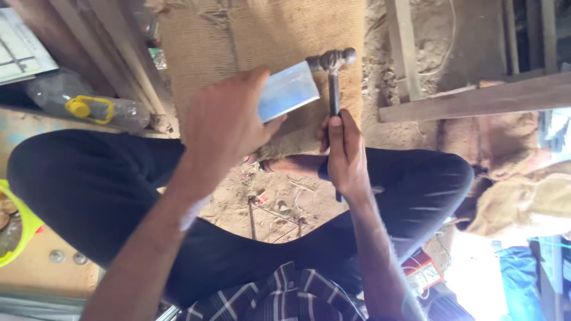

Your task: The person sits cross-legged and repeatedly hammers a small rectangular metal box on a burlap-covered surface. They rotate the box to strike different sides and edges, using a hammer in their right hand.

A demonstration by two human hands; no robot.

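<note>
The ground was bare sandy dirt, with a coarse brown burlap mat spread at the far side and weathered wooden planks lying to the right. I sat cross-legged in dark trousers, looking down. My left hand was closed around one end of a flat, shiny rectangular metal plate, fingers over the top and thumb pressing underneath, holding it just above the mat. My right hand was wrapped tight round the dark handle of a steel ball-peen hammer, whose head sat touching the plate's far right corner. I judged the plate stiff, smooth and likely slippery, its edges possibly sharp, so gripping its near end well clear of the hammer seemed soundest. It looked pale blue-grey, reflective and unbent. A clear plastic bottle with a yellow cap lay at the left.
</note>
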